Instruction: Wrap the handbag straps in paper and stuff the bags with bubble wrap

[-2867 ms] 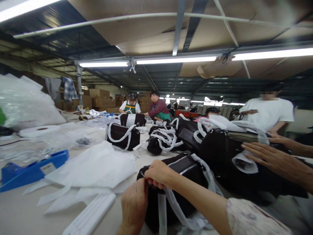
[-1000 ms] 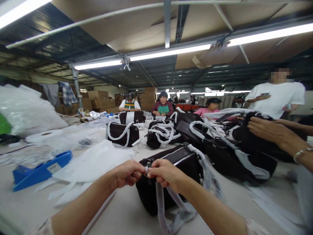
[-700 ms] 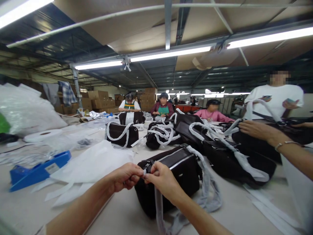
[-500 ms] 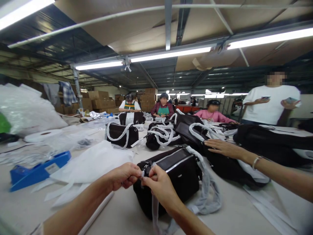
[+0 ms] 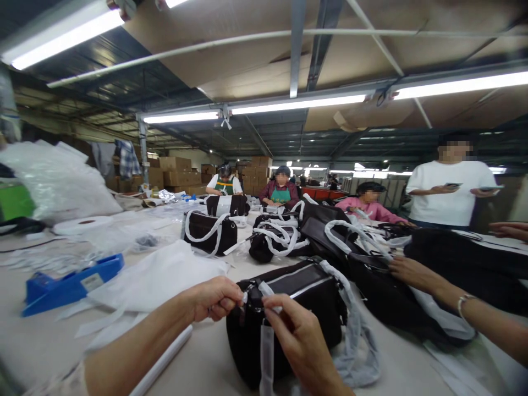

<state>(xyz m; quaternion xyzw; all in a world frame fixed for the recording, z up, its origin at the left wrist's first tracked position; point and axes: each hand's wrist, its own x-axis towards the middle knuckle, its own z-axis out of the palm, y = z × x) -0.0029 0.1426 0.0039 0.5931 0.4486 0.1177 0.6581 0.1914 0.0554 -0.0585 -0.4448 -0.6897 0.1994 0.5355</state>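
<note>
A black bag [image 5: 322,311] with a dark top panel and silver-coloured trim rests on the table in front of me. Pale wrapping covers its long strap [image 5: 350,335], which hangs down the right side. My left hand [image 5: 216,300] is closed at the bag's left end, a small white scrap [image 5: 245,297] between thumb and finger. Just to its right, my right hand [image 5: 303,335] pinches a whitish wrapping strip [image 5: 266,289] by the bag's top corner. Another length of the translucent strip [image 5: 267,352] hangs down the near side of the bag.
Left lie white sheets [image 5: 160,275] and a blue tape dispenser [image 5: 74,283]. A co-worker's hand [image 5: 416,273] is at another black bag [image 5: 383,291] on my right. More wrapped-strap bags [image 5: 210,234] stand farther back. Several people sit or stand around the table.
My hands have drawn apart, the right one shifting right from the left. The co-worker's hand on my right has moved rightward along the other bag. The view has tilted slightly upward.
</note>
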